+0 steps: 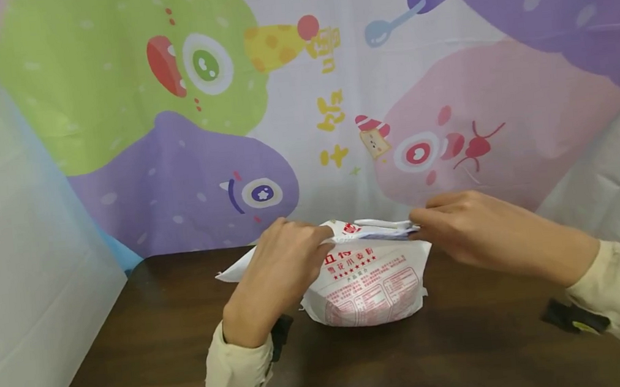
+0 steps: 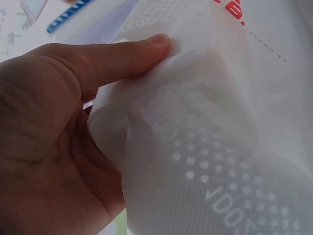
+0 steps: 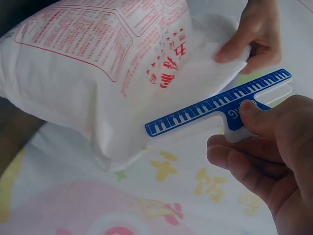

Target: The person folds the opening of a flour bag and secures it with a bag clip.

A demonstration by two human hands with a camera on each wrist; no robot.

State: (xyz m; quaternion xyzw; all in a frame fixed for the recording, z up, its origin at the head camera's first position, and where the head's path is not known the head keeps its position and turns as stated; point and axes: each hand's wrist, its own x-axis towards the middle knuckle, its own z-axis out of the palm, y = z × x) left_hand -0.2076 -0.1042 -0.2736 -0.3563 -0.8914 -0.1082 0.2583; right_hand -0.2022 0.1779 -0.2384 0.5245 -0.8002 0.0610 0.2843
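Observation:
A white flour bag (image 1: 374, 292) with red print stands on the table, its top folded over. My left hand (image 1: 278, 267) pinches the bag's top edge, thumb (image 2: 142, 54) on the white woven plastic in the left wrist view. A blue and white clip (image 3: 215, 105) with a piano-key pattern lies along the bag's top edge. My right hand (image 1: 474, 234) pinches the clip's handle between thumb and fingers, as the right wrist view shows. Whether the clip's jaws grip the bag is hard to tell.
The dark brown table (image 1: 152, 355) extends around the bag. Behind it hangs a curtain (image 1: 304, 132) printed with cartoon monsters, and pale fabric (image 1: 15, 244) hangs at the left side.

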